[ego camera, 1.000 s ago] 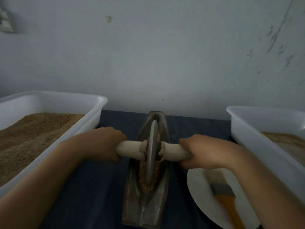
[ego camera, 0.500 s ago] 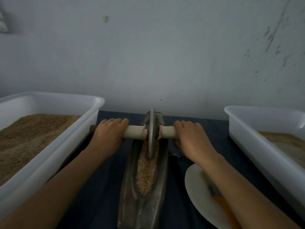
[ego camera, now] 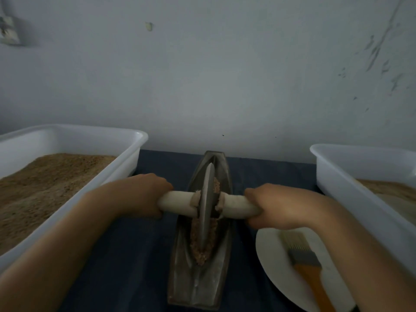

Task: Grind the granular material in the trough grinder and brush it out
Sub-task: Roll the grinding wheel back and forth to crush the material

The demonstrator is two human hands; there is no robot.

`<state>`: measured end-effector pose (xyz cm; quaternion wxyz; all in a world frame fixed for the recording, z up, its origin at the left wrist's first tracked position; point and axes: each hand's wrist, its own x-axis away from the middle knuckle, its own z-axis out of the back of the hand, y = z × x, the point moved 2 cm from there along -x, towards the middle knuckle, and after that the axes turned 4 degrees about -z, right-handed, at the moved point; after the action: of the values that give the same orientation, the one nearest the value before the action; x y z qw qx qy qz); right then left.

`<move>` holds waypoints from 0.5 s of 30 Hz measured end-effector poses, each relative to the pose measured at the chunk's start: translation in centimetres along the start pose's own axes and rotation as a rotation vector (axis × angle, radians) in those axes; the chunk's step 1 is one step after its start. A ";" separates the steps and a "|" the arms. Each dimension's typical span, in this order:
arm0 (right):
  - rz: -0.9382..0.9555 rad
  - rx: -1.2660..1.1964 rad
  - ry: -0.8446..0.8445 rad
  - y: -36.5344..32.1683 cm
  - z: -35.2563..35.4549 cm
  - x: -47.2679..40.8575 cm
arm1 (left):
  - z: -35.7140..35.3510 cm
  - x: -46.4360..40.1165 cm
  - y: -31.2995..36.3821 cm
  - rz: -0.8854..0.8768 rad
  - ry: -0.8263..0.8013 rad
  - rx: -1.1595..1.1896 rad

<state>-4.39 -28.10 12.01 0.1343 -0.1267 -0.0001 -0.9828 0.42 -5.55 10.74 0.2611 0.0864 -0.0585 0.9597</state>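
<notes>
A dark metal boat-shaped trough grinder (ego camera: pixel 198 287) lies lengthwise on the blue cloth in front of me. Brown granular material (ego camera: pixel 202 253) fills its groove. A grey metal grinding wheel (ego camera: pixel 207 206) stands upright in the groove, near the trough's middle. A pale wooden axle (ego camera: pixel 177 201) runs through the wheel. My left hand (ego camera: pixel 144 194) grips the axle's left end, and my right hand (ego camera: pixel 281 206) grips its right end. A brush (ego camera: pixel 304 260) with pale bristles and an orange handle lies on a white plate (ego camera: pixel 272 262) at the lower right.
A white tub (ego camera: pixel 126 158) of brown granules stands to the left. A second white tub (ego camera: pixel 333 176), with brown material inside, stands to the right. A grey wall rises just behind the trough's far tip. The dark blue cloth (ego camera: pixel 135 255) covers the table.
The wheel rolled from the trough's middle to its far end, then back toward me to the middle. Both hands kept their grip on the axle.
</notes>
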 end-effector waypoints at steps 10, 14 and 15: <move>-0.070 0.184 0.597 2.0 -1.7 -4.3 | -1.7 -3.4 -0.5 0.108 0.599 -0.127; -0.120 0.244 0.721 1.7 -2.0 -5.2 | -2.2 -3.9 -0.6 0.106 0.713 -0.070; -0.131 0.255 0.718 1.6 -2.0 -5.2 | -2.3 -3.9 -0.7 0.094 0.697 -0.063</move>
<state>0.40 -28.37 8.71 0.0773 0.2436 -0.0835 -0.9632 3.73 -6.52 7.79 0.2235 -0.2574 0.0006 0.9401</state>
